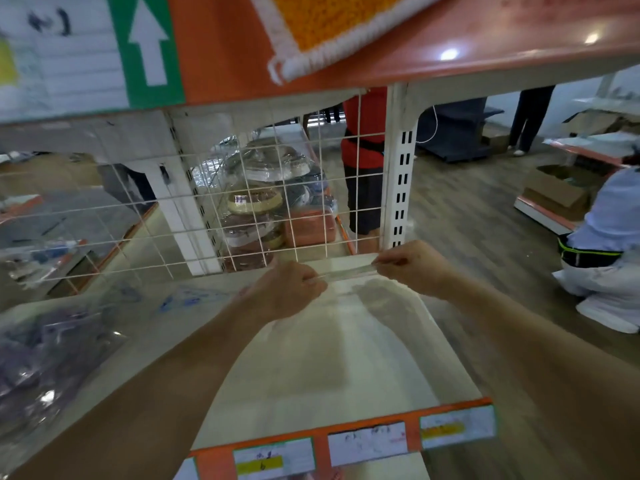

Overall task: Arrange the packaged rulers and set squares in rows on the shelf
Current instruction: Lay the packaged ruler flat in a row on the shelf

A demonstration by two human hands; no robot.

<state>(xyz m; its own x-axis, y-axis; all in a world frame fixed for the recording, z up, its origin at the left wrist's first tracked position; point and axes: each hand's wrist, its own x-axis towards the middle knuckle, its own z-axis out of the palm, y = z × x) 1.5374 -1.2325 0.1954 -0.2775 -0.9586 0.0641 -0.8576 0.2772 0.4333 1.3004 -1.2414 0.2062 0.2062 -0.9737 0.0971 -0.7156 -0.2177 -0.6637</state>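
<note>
Both hands reach to the back of the shelf [329, 358], and between them they hold a clear packaged ruler [346, 271] level and crosswise, just in front of the white wire mesh [242, 209] that closes off the shelf's rear. The left hand [287, 289] has its fingers curled round the ruler's left end, knuckles up; the right hand [412, 268] pinches the right end between thumb and fingertips. The ruler sits just above the pale shelf surface; whether it touches cannot be told. On the left part of the shelf lie clear plastic packages [52, 358] with dark and blue contents, blurred. Along the front runs an orange edge strip [412, 434] bearing white price labels [367, 441]. Overhead is an orange upper shelf [485, 46] carrying an orange woven mat [329, 22] with a white border, beside a green sign [149, 43] with a white arrow. Beyond the mesh stand wrapped round goods [263, 188] and a person in a red top [365, 133]. To the right, another person [609, 230] in light clothes crouches on the floor near a cardboard box [554, 192].
</note>
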